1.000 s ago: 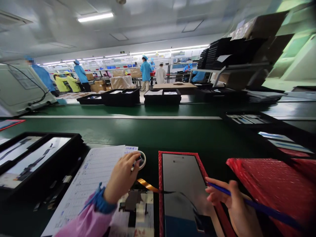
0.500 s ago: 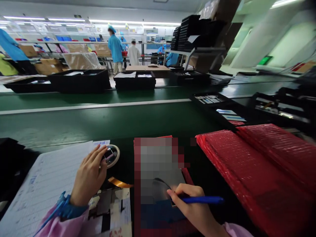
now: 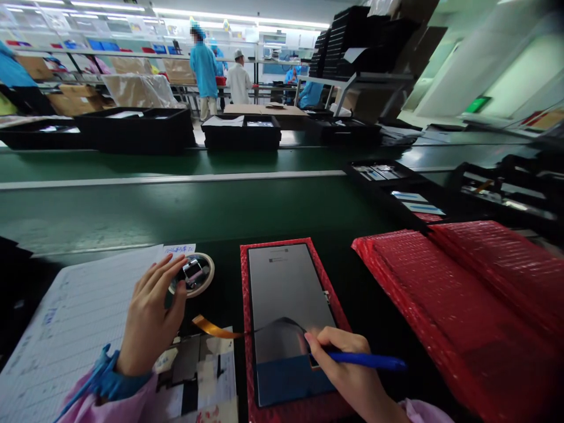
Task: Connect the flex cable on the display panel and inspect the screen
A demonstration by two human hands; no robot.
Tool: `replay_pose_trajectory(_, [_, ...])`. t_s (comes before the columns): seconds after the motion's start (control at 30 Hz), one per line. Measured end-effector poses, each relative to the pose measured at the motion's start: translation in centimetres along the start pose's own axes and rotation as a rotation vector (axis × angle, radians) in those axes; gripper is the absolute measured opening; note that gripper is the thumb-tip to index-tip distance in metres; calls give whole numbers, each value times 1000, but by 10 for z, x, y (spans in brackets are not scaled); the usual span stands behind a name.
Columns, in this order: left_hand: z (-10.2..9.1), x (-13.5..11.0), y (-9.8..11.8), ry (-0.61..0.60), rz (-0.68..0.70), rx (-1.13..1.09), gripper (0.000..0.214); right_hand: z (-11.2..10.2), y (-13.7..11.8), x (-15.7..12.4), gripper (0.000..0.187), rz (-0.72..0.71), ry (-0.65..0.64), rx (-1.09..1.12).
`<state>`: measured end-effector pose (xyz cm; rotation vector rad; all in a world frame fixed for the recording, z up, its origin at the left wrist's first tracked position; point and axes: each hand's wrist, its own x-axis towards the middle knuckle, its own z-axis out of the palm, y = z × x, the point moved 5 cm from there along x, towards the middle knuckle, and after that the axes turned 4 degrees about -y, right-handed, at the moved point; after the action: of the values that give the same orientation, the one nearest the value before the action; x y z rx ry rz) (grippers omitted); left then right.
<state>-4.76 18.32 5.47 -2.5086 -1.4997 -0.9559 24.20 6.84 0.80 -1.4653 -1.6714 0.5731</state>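
Note:
My right hand [image 3: 350, 367] is closed around a slim blue pen-like tool [image 3: 372, 359], above the lower right part of a flat display panel [image 3: 286, 299]. The panel lies on a red bubble-wrap sheet [image 3: 244, 264], its upper part grey and its lower end dark blue. A dark curved shape runs left from my fingertips across it; I cannot tell whether this is a strip or a reflection. Fingers spread, my left hand [image 3: 154, 314] is at the left side of a tape roll [image 3: 208, 281] with small shiny parts inside its ring. An orange flex cable [image 3: 215, 329] reaches toward the panel's left edge.
Printed sheets [image 3: 88, 299] lie at left, and a taped board-like item [image 3: 211, 376] lies below the cable. Red bubble-wrap packs [image 3: 432, 294] are stacked at right. Black trays [image 3: 241, 138] stand beyond the green bench [image 3: 176, 211]. People [image 3: 205, 67] stand in the background.
My left hand has drawn back slightly from the tape roll, its fingers more spread. My right hand stays over the panel with the blue tool. The camera view has tilted slightly downward.

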Motion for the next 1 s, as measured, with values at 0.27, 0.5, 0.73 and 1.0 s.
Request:
replay_pose_trajectory(0.27, [-3,-2,0,7,-15,-13,35,2,3,0,45,58,-55,56])
replay_pose_trajectory(0.5, [-7,0,0,38,-20,-28,33,-9,12,-2,47,174,43,96])
replay_pose_trajectory(0.73, [-43,-28,40,-25,-22,-63,26,-21,0,-11,27,16,123,94])
replay_pose_trajectory(1.0, [-32,-134,52,-177,-87,96,21,-13,-6,-35,17,-275,31,-220])
